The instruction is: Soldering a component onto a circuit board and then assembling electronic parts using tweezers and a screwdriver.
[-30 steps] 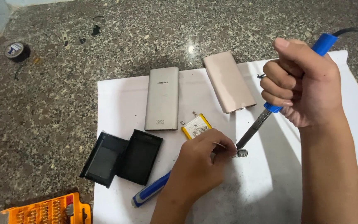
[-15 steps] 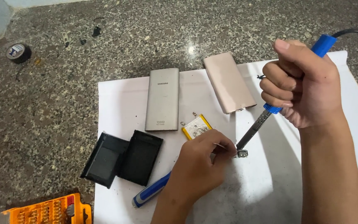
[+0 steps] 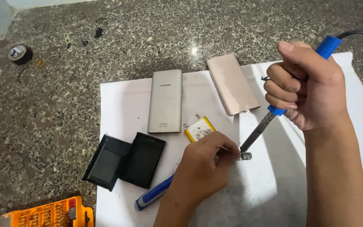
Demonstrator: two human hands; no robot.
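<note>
A blue-handled soldering iron [image 3: 274,110] is gripped in the closed fist of the right hand [image 3: 307,86], thumb on top, so that its dark metal shaft slants down toward seven o'clock and its tip meets a small metal connector part [image 3: 246,156] lying on the white paper sheet [image 3: 122,101]. The part is steadied by the left hand [image 3: 202,168], whose fingers are pinched shut on a thin wire-like piece, too fine to be identified, that is pointed at the tip. A black cord is seen leaving the iron's handle at two o'clock.

The paper is spread over a speckled granite worktop [image 3: 43,105], apparently to protect it. At twelve o'clock from the left hand a yellow-wrapped pouch battery cell [image 3: 199,128] is laid flat, with a grey metal power bank [image 3: 165,101] and a rose-gold casing [image 3: 232,84] beyond it. Two black rectangular covers [image 3: 124,160] rest at nine o'clock, a blue-handled screwdriver [image 3: 153,198] is partly hidden under the left wrist, and an orange bit set [image 3: 51,212] is at eight o'clock. A tape roll [image 3: 19,54] sits far off at ten o'clock.
</note>
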